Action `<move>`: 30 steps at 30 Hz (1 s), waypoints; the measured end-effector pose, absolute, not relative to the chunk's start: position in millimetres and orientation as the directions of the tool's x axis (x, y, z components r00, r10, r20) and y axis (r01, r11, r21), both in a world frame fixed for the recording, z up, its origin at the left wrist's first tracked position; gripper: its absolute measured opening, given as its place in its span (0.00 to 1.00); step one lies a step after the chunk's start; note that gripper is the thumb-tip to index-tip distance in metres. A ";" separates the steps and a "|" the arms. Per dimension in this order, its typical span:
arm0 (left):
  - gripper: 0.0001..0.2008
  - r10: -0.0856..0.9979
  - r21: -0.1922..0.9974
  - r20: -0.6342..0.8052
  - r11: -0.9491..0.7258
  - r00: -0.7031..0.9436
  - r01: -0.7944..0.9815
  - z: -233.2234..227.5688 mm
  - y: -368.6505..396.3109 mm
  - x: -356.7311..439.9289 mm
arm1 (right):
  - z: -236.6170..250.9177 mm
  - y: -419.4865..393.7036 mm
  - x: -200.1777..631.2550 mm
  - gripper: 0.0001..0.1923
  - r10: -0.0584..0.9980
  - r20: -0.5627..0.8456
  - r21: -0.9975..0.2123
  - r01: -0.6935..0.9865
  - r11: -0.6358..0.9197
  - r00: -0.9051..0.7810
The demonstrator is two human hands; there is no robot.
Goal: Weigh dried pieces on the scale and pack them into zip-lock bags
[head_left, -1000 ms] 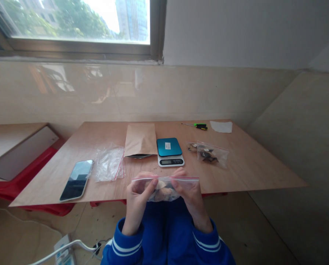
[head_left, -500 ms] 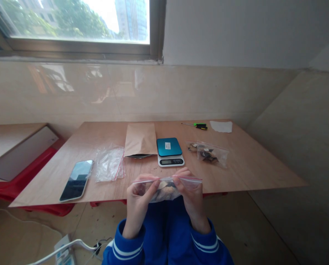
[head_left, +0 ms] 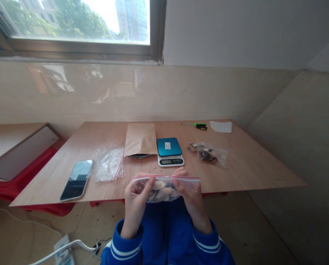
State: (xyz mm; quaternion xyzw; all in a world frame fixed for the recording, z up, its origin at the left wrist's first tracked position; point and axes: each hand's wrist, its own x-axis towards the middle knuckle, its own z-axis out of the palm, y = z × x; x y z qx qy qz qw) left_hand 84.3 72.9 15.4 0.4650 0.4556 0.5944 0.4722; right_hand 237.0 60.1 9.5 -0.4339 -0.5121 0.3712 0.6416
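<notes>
Between my hands, just off the table's front edge, is a clear zip-lock bag (head_left: 164, 194) with a red strip along its top. Pale and dark dried pieces fill it; their kind is unclear. My left hand (head_left: 139, 191) pinches the strip on the left, thumb in front and fingers behind. On the other side my right hand (head_left: 188, 189) grips the strip near the middle. Beyond them stands a kitchen scale (head_left: 170, 151) with a blue plate. Left of the scale lies a brown paper pouch (head_left: 140, 140), its mouth toward me.
Two filled zip-lock bags (head_left: 212, 156) lie right of the scale. Clear plastic bags (head_left: 108, 163) and a phone (head_left: 76, 180) are on the left. Screwdrivers (head_left: 200, 126) and a white paper piece (head_left: 221, 127) rest at the back of the wooden table (head_left: 253, 162).
My left hand has slid slightly left along the strip, its thumb shifting outward. The held bag tilts a little, showing more of its contents. Things on the table stay put.
</notes>
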 end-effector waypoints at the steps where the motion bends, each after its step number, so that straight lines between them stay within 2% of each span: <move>1: 0.15 0.981 0.982 0.135 -0.152 -0.138 -0.117 16.4 72.6 84.4 | 10.3 59.9 237.0 0.06 0.924 0.330 -0.938 -0.039 0.343 0.195; 9: 0.12 0.956 0.972 0.185 -0.213 -0.228 -0.104 14.3 67.0 88.1 | 14.3 58.5 233.7 0.08 0.945 0.296 -0.952 -0.035 0.303 0.139; 15: 0.10 0.984 0.965 0.178 -0.180 -0.025 -0.193 13.4 68.5 83.9 | 15.1 59.6 231.1 0.07 0.932 0.301 -0.950 -0.016 0.311 0.204; 17: 0.09 0.987 0.968 0.160 -0.157 -0.003 -0.198 13.4 69.9 83.3 | 15.6 59.7 231.3 0.08 0.924 0.318 -0.946 0.008 0.324 0.211; 25: 0.08 0.978 0.962 0.200 -0.209 -0.067 -0.177 17.3 69.1 90.3 | 14.3 60.3 228.9 0.03 0.859 0.465 -0.885 0.137 0.445 0.212; 30: 0.07 0.961 0.959 0.226 -0.248 -0.161 -0.138 18.4 66.0 97.9 | 13.5 60.4 227.6 0.04 0.868 0.435 -0.900 0.093 0.425 0.238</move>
